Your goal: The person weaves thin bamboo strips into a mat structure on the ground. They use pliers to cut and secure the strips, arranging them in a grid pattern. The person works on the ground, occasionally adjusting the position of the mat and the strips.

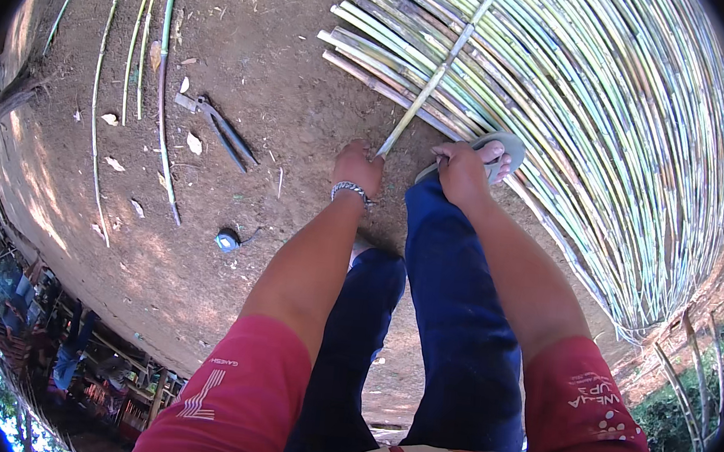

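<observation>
A long, pale bamboo pole (pixel 432 83) lies crosswise over a wide mat-like row of green and yellow bamboo poles (pixel 580 134). Its near end meets my left hand (pixel 357 171), whose fingers are closed around it low over the ground. On that wrist is a chain bracelet (pixel 351 190). My right hand (pixel 461 171) is a short way to the right, fingers curled together beside my sandalled foot (pixel 501 152). Whatever those fingers hold, if anything, is too small or hidden to make out. The foot rests against the edge of the row.
Long-handled cutters (pixel 227 130) lie open on the bare soil to the left, with a blue tape measure (pixel 227 240) nearer me. Several loose thin poles (pixel 166 85) stretch along the far left among dry leaves. Upright sticks (pixel 686 388) stand at the right edge.
</observation>
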A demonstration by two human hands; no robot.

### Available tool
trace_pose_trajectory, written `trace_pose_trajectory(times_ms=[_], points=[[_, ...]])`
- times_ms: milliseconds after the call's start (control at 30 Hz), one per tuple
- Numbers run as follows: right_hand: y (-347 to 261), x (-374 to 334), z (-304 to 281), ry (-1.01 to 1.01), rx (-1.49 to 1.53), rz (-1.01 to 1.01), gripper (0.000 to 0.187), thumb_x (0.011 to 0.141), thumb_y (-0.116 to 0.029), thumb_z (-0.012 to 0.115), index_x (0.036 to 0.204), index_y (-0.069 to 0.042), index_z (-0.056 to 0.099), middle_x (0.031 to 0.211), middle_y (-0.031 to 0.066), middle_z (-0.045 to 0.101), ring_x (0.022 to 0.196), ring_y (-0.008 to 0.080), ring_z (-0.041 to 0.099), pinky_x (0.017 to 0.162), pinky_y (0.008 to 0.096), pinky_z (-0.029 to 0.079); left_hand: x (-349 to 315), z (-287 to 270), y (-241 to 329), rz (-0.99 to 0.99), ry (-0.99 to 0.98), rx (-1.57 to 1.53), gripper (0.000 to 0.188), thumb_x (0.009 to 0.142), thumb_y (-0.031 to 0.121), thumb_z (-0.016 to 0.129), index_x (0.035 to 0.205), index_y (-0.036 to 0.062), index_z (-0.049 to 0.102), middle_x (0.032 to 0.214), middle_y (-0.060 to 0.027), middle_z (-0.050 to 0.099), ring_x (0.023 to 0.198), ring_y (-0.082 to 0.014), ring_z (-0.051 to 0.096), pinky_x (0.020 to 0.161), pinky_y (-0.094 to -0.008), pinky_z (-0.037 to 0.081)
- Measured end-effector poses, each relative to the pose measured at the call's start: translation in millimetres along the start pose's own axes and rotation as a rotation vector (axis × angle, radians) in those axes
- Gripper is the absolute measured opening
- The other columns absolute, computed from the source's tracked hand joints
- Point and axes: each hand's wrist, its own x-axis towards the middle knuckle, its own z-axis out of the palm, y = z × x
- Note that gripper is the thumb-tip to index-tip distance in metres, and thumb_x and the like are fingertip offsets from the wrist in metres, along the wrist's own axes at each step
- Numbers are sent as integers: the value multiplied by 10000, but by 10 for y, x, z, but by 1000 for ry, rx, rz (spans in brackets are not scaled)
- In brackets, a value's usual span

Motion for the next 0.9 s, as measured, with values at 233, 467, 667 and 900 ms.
trace_pose_trajectory(times_ms=[233,467,667,900], points=[[-89,199,264,-153,-307,129,206,825,-49,590,951,-87,749,950,196,679,949,391,680,832,476,535,89,201,155,-101,-242,375,367,891,206,653,1196,27,553,1148,-222,677,1072,-400,671,929,-474,543],[44,294,390,-191,-161,263,234,835,-35,595,1031,-80,714,1029,200,704,989,384,683,858,455,537,84,305,-13,64,-195,407,316,898,146,602,1177,26,515,1166,-234,631,1094,-400,650,919,-480,543],[103,142,677,52,214,363,167,885,-56,583,1028,-56,669,952,203,711,951,390,687,835,438,528,51,296,33,19,-242,341,247,917,57,521,1149,2,457,1192,-260,587,1076,-443,647,905,-506,544],[88,147,793,107,240,349,167,906,-75,582,1022,-32,694,907,189,721,860,340,701,786,409,532,-5,234,30,-27,-254,219,272,919,49,510,1171,10,415,1274,-286,519,1067,-482,637,908,-546,533]])
